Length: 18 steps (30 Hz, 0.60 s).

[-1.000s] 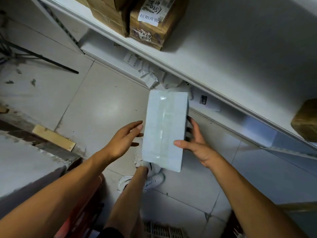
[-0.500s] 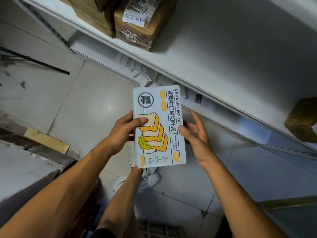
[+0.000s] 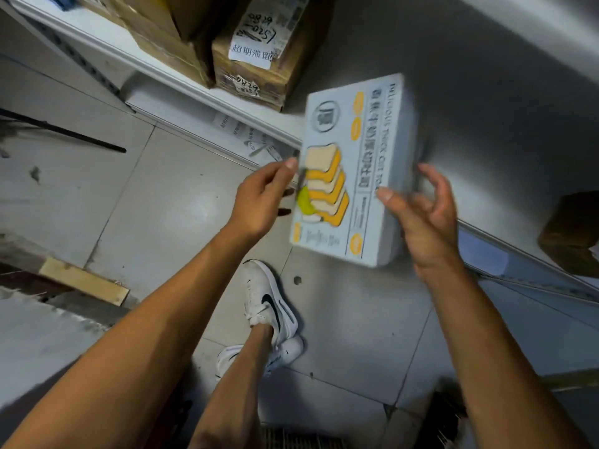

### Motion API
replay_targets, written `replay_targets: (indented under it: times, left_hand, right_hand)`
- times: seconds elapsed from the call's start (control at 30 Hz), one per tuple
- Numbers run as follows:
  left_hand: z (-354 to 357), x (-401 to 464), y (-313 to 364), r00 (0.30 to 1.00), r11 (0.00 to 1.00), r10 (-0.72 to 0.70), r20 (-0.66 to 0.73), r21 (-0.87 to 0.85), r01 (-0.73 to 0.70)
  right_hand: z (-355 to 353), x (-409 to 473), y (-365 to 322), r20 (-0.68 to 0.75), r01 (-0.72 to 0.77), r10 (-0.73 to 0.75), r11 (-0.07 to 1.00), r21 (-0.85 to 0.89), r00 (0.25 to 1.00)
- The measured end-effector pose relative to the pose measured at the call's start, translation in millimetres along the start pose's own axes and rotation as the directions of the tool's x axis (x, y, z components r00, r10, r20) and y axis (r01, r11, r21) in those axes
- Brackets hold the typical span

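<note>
loosely curled right hand (image 3: pixel 424 218) at box (image 3: pixel 353 170)

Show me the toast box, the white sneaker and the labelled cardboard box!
toast box (image 3: pixel 351 171), head view, printed front.
white sneaker (image 3: pixel 267 294), head view, near the black swoosh.
cardboard box (image 3: pixel 270 76), head view, brown side below label.

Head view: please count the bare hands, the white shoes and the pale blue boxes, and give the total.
Bare hands: 2, the left hand and the right hand
White sports shoes with black marks: 2, the front shoe and the rear shoe
Pale blue printed cardboard box: 1
Total: 5
</note>
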<state>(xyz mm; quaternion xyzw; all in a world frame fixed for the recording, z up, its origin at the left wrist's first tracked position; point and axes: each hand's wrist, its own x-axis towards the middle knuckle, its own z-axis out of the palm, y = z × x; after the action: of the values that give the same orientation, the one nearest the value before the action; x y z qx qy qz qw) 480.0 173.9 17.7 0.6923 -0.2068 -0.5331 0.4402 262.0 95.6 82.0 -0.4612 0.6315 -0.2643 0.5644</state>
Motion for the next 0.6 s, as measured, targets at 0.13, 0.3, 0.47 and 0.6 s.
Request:
replay_targets:
  times: [0.13,0.3,0.47,0.6]
  left_hand:
    - [-8,23,4,0.948,0.922,0.263,-0.181,0.337,-0.192]
    - [-22,42,7,0.909,0.885,0.328,-0.258,0.421,-0.200]
    - [-30,59,17,0.855,0.838,0.373,-0.359,0.525,-0.146]
    - [-27,73,44,0.829,0.838,0.389,-0.401,0.528,-0.138]
  right_hand:
    - [-3,29,-32,-0.400,0.003,-0.103,0.970,-0.244,0.911]
    - [-13,73,-55,-0.614,-0.195,-0.109,0.893,-0.407,0.782]
    - [-18,116,-71,-0.493,-0.253,-0.112,0.748,-0.613,0.863]
    - [-24,138,-82,-0.410,-0.233,-0.133,0.650,-0.723,0.902]
